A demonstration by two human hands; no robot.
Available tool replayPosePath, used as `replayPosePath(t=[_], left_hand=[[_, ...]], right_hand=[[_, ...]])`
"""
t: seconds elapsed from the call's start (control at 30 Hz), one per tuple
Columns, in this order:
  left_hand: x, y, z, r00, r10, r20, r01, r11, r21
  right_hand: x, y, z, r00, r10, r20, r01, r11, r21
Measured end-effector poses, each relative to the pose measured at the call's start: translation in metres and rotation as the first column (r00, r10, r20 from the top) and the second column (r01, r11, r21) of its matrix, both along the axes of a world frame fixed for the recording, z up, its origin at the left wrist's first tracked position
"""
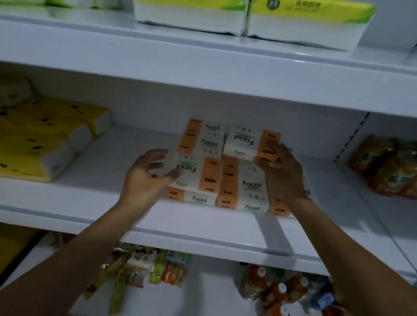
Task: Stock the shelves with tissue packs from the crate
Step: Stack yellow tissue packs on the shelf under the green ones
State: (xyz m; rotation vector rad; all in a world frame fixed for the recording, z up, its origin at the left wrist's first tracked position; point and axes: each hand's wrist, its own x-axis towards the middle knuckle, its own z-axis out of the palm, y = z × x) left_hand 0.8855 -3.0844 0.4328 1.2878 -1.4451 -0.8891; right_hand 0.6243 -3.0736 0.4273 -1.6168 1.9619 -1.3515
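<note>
Placing a tissue pack [243,142] on the stack [244,184].
The right hand [284,172] grips it; the spread left hand [143,176] should steady the stack.

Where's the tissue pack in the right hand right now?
Head view, right of centre: the tissue pack is gripped by the right hand at the top right of the orange-and-white stack on the middle shelf.

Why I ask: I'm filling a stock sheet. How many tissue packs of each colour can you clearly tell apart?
Orange packs: 6
Green-topped packs: 2
Yellow packs: 3
Total: 11; others are blurred, cropped or hidden.
</note>
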Motion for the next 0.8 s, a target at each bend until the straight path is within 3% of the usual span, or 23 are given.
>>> replayPosePath(t=[0.13, 0.23, 0.37, 0.47, 0.6, 0.8], left_hand=[[-0.002, -0.016, -0.016, 0.999, 0.035, -0.002, -0.035, 0.999, 0.019], [-0.007, -0.024, -0.026, 0.999, 0.041, 0.002, -0.041, 0.998, 0.047], [-0.015, -0.031, -0.041, 0.993, 0.024, -0.118, -0.013, 0.995, 0.099], [-0.021, -0.029, -0.045, 0.984, 0.002, -0.177, 0.025, 0.988, 0.150], [-0.025, -0.027, -0.042, 0.993, 0.034, -0.113, -0.021, 0.993, 0.115], [-0.018, -0.019, -0.034, 0.991, 0.133, 0.000, -0.132, 0.985, 0.115]], right_hand=[[-0.027, -0.050, -0.013, 0.998, 0.057, -0.021, -0.056, 0.997, 0.053], [-0.037, -0.083, -0.020, 0.988, 0.082, -0.129, -0.068, 0.992, 0.111], [-0.043, -0.104, -0.027, 0.993, 0.079, -0.087, -0.058, 0.973, 0.224], [-0.046, -0.107, -0.033, 0.981, 0.067, -0.180, -0.018, 0.966, 0.259], [-0.046, -0.108, -0.031, 0.959, 0.032, -0.280, 0.050, 0.959, 0.279], [-0.036, -0.094, -0.020, 0.970, -0.012, -0.243, 0.081, 0.957, 0.278]])
